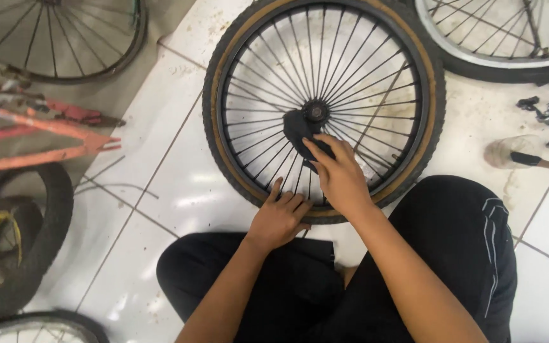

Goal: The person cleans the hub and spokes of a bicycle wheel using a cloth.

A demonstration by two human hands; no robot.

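Left hand (279, 219): fingers spread flat on bicycle wheel (223, 146) rim, steadying it. Right hand (339, 174): fingers pressed on black cloth (298, 130) beside hub (316, 112).

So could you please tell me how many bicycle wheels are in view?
5. One lies under the hands, one at top left, one at top right, one at left with a yellow rim, one at bottom left. Most are cut off; others may be hidden.
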